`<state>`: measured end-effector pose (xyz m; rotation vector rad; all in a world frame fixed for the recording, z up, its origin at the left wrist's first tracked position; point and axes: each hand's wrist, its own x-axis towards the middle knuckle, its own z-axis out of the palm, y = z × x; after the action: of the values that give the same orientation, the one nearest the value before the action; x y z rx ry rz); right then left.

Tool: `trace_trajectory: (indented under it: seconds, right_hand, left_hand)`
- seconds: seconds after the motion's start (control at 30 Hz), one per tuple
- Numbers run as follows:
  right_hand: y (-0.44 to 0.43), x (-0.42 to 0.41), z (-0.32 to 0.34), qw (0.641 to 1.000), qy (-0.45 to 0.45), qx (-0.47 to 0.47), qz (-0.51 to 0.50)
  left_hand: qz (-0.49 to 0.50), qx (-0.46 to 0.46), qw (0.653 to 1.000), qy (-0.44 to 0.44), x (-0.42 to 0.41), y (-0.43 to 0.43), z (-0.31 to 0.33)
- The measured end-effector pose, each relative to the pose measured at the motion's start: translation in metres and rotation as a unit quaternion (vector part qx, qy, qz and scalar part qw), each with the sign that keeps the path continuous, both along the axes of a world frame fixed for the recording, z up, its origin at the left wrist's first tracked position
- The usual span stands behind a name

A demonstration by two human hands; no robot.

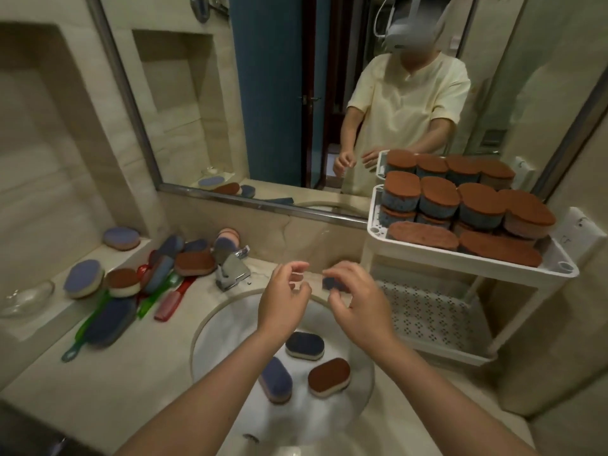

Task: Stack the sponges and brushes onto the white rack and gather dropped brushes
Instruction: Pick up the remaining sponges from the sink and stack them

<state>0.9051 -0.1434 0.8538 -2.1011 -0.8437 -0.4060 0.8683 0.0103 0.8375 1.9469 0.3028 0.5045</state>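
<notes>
My left hand (283, 299) hovers above the sink (230, 324) with its fingers apart and nothing in them. My right hand (358, 301) is beside it and pinches a small dark blue sponge (330, 284) by its fingertips. Three sponges lie in the basin: a dark blue one (304, 345), a lighter blue one (275, 380) and a brown one (329, 377). The white rack (559, 263) stands to the right, its top tier packed with several brown-topped sponges (473, 205). Left of the tap lies a heap of sponges (194, 261) with a green brush (95, 327) and a pink brush (167, 304).
A chrome tap (232, 268) sits behind the basin. The rack's perforated lower shelf (427, 317) holds nothing. A glass dish (26, 297) rests on the left ledge near two more sponges. A large mirror (263, 93) covers the wall ahead.
</notes>
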Motion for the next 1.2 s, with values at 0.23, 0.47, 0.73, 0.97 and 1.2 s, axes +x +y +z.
trace_trajectory:
  seconds: [0.23, 0.47, 0.73, 0.97, 1.2]
  right_hand:
    - [0.021, -0.013, -0.069, 0.976, 0.121, -0.18, 0.014]
    - [0.032, -0.006, -0.121, 0.921, 0.228, -0.317, -0.008]
    - [0.042, 0.014, -0.174, 0.863, 0.266, -0.429, -0.021]
    - [0.048, 0.027, -0.221, 0.782, 0.3, -0.547, -0.008]
    - [0.044, 0.029, -0.247, 0.751, 0.29, -0.593, -0.012]
  left_hand:
    - [-0.031, 0.056, 0.984, 0.164, -0.034, 0.033, -0.059]
    - [-0.071, 0.128, 0.946, 0.289, -0.034, 0.057, -0.111]
    - [-0.239, 0.22, 0.873, 0.365, -0.008, 0.073, -0.16]
    - [-0.354, 0.346, 0.797, 0.345, 0.014, 0.081, -0.203]
    - [-0.438, 0.408, 0.708, 0.375, 0.019, 0.086, -0.239]
